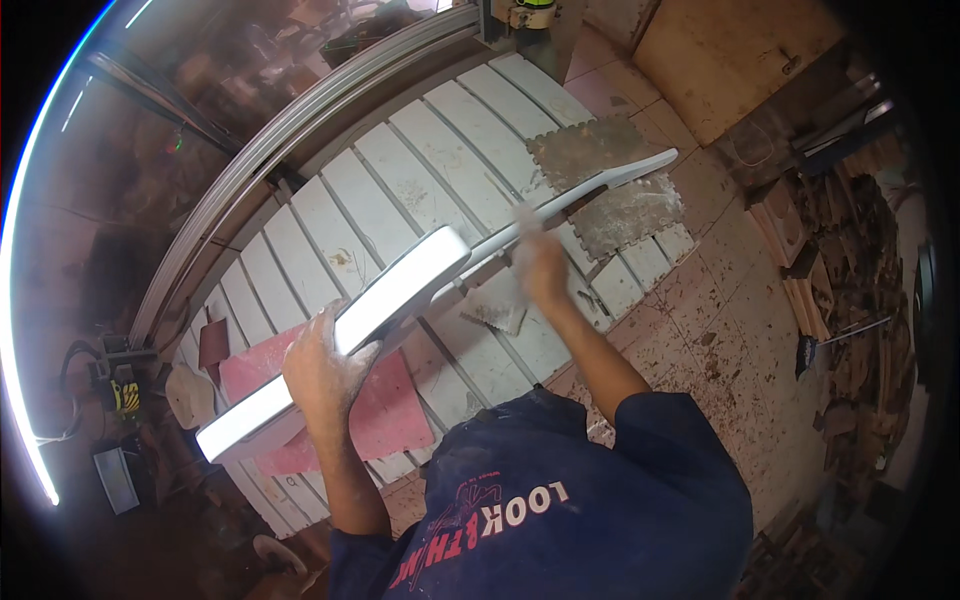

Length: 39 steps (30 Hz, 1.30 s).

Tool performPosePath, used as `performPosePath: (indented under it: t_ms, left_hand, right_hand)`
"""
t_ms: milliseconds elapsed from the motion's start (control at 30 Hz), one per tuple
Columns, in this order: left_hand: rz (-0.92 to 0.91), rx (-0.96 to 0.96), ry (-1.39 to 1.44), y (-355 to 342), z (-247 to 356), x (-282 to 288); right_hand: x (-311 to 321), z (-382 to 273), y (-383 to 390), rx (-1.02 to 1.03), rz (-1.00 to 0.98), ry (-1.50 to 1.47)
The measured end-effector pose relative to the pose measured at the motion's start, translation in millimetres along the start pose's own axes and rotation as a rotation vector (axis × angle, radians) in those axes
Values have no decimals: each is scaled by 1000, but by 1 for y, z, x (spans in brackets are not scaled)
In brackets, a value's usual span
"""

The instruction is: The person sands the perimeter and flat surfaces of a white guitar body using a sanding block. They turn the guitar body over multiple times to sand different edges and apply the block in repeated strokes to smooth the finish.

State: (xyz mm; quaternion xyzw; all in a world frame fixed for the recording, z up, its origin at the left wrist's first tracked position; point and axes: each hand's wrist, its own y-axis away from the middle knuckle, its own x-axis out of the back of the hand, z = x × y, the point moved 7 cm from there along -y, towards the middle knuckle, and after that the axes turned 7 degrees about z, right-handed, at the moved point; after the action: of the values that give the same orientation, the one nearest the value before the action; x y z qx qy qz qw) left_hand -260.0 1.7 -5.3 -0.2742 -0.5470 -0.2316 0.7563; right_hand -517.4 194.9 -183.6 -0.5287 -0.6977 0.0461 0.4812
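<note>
My left hand (328,372) gripped a long, flat-faced white bar (402,286), slanting above a pink rectangular sheet (402,395) on the white slatted bench (400,190). Further right, my right hand (541,265) was blurred, its grip impossible to tell, at a slender curved white rail (640,168) crossing over a grey-brown, toothed-edged mat (625,216).

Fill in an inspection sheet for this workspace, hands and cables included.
Surface: slatted white table with a pink mat and a brown mat.
Job's things: white bar and slim curved piece; whether joined, unclear.
Clutter: wood pieces heaped at right; dark spots on the floor.
Left hand: wrapped around the white bar.
Right hand: blurred, at the curved piece; contact unclear.
Cables: dark loop at left, possibly a cable.
Surroundings: metal rail beyond the table, light strip at left.
</note>
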Motion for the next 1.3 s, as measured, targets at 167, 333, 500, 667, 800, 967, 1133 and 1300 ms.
performPosePath:
  t_ms: [167,333,500,667,800,967,1133,1300]
  left_hand:
    - [4,1,18,2,3,4]
    - [-3,-15,-7,2,5,-1]
    - [57,-30,-22,8,2,2]
    - [39,-18,-40,6,7,2]
    - [20,-40,-67,10,1,-2]
    - [39,-48,-57,8,5,-1]
    - [90,-76,-49,13,3,-1]
    - [116,-49,-38,14,10,-1]
  right_hand:
    - [-9,75,2,1,-159,26]
    - [22,118,-37,-179,-115,199]
    - [21,83,-35,119,-397,158]
    - [14,98,-34,-54,-97,100]
    - [14,99,-30,-102,-233,81]
    - [13,109,-29,-389,-251,282]
    - [2,84,-12,-61,-504,286]
    - [2,84,-14,-25,-124,95]
